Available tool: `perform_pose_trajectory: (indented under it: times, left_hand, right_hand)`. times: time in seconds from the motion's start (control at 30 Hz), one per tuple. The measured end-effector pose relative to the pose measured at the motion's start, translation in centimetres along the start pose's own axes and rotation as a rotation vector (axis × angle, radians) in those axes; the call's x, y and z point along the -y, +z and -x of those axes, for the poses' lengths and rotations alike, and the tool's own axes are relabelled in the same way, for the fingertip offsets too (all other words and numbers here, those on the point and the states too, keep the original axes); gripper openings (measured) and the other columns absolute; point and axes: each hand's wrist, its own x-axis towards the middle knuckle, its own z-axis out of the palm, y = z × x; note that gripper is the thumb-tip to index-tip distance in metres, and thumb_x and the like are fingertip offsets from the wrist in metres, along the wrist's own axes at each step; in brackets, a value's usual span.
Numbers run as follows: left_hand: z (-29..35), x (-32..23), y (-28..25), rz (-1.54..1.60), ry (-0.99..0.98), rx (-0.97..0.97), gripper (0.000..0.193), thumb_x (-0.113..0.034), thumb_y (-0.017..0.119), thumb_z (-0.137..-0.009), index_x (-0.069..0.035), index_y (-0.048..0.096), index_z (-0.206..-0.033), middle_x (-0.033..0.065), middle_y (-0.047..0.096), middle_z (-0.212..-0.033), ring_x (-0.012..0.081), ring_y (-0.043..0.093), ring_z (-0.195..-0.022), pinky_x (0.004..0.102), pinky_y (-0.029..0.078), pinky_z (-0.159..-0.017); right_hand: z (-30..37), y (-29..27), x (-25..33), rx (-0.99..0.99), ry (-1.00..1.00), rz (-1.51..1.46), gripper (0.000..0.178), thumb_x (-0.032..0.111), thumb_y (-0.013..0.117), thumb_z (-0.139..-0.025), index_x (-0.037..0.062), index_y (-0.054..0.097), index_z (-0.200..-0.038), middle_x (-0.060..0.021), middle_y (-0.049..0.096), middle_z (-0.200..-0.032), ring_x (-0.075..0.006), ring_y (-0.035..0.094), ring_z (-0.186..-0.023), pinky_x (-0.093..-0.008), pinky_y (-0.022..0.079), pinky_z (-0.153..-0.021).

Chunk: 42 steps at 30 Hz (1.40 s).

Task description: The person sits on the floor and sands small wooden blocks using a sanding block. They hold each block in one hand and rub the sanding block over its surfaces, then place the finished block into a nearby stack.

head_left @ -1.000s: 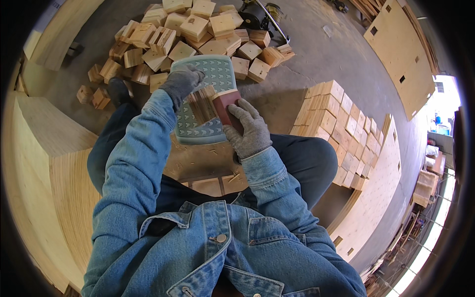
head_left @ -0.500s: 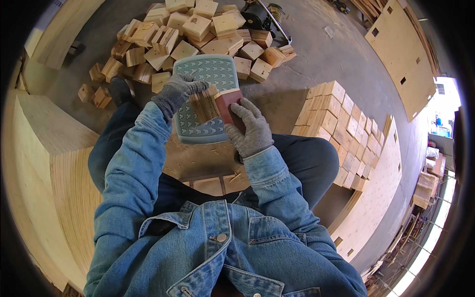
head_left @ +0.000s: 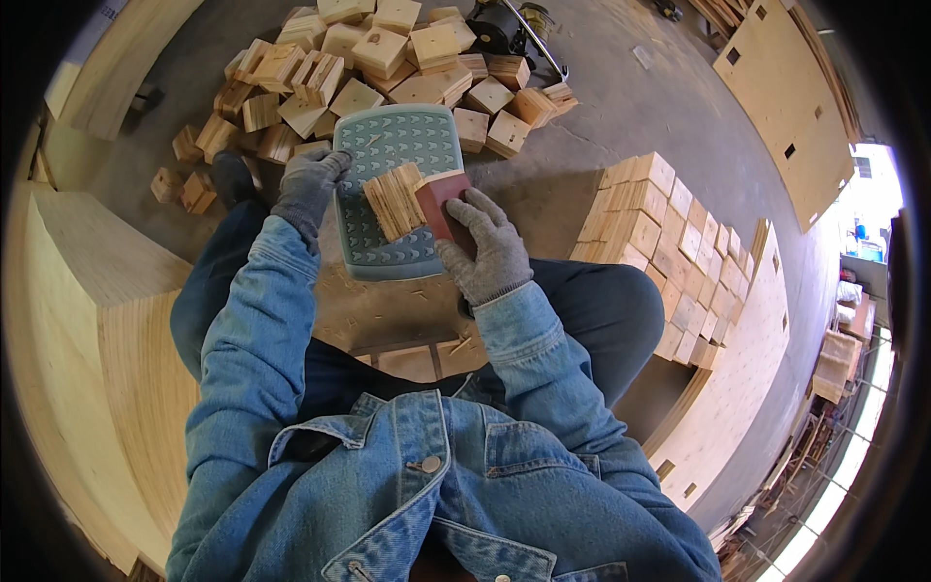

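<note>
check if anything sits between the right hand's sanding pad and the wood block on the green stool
Nothing visible does. The right hand presses the reddish sanding pad directly against the wood block, which lies on the green stool; the left hand grips the stool's edge.

Gloved hands (head_left: 482,254) on wood block (head_left: 395,201)

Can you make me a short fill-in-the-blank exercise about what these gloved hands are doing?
The left hand grips the edge of a green ____ stool seat.
The right hand presses a reddish sanding block against a ____ block.
Both hands wear grey ____.
Answers: plastic; wooden; gloves
</note>
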Motion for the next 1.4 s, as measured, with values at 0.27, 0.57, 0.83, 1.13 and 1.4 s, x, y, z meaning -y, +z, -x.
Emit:
perform_pose_trajectory:
  times: [0.27,0.57,0.83,1.13,1.4]
  left_hand:
    - [1.8,2.2,-2.3,0.115,-0.027,-0.11,0.031,-0.028,0.076,-0.101,0.001,0.074,-0.109,0.0108,0.076,-0.094,0.0175,0.072,-0.081,0.0299,0.061,-0.08]
    - [7.1,0.4,0.5,-0.02,0.082,0.113,0.079,-0.009,0.081,-0.093,0.003,0.038,-0.158,0.023,0.055,-0.149,0.0246,0.059,-0.132,0.0337,0.053,-0.108]
    - [8.6,1.0,3.1,-0.389,0.353,0.213,0.133,-0.032,0.103,-0.058,-0.002,0.026,-0.163,0.0247,0.056,-0.148,0.0366,0.055,-0.138,0.0388,0.043,-0.118]
    - [7.2,3.8,6.8,0.247,0.206,0.375,0.102,-0.019,0.095,-0.067,-0.006,0.038,-0.15,0.0118,0.058,-0.145,0.0282,0.058,-0.134,0.0423,0.047,-0.117]
    - [6.7,5.3,7.0,-0.049,0.378,0.278,0.089,-0.017,0.09,-0.074,-0.007,0.04,-0.147,0.0113,0.06,-0.141,0.0261,0.059,-0.13,0.0403,0.049,-0.114]
  right_hand:
    - [-0.1,0.7,0.0,-0.026,-0.007,-0.033,0.055,0.027,0.084,-0.084,0.0191,0.069,-0.136,-0.0114,0.057,-0.153,-0.0405,0.064,-0.124,-0.0502,0.052,-0.106]
    - [0.1,1.1,-0.9,-0.092,-0.012,-0.121,0.055,0.023,0.087,-0.082,0.0183,0.071,-0.134,-0.0136,0.059,-0.151,-0.0387,0.064,-0.125,-0.0462,0.054,-0.108]
    - [0.2,1.0,-0.7,-0.108,-0.053,-0.04,0.052,0.027,0.085,-0.083,0.0182,0.072,-0.132,-0.0151,0.059,-0.15,-0.0392,0.064,-0.125,-0.0493,0.053,-0.105]
    - [1.2,0.6,1.9,-0.06,-0.205,0.286,0.054,0.028,0.085,-0.079,0.0181,0.073,-0.13,-0.0149,0.059,-0.15,-0.0447,0.063,-0.118,-0.0544,0.052,-0.1]
    - [-4.4,2.1,3.7,-0.079,-0.187,0.403,0.05,0.03,0.079,-0.083,0.0194,0.072,-0.131,-0.0127,0.06,-0.15,-0.0411,0.062,-0.126,-0.0535,0.051,-0.105]
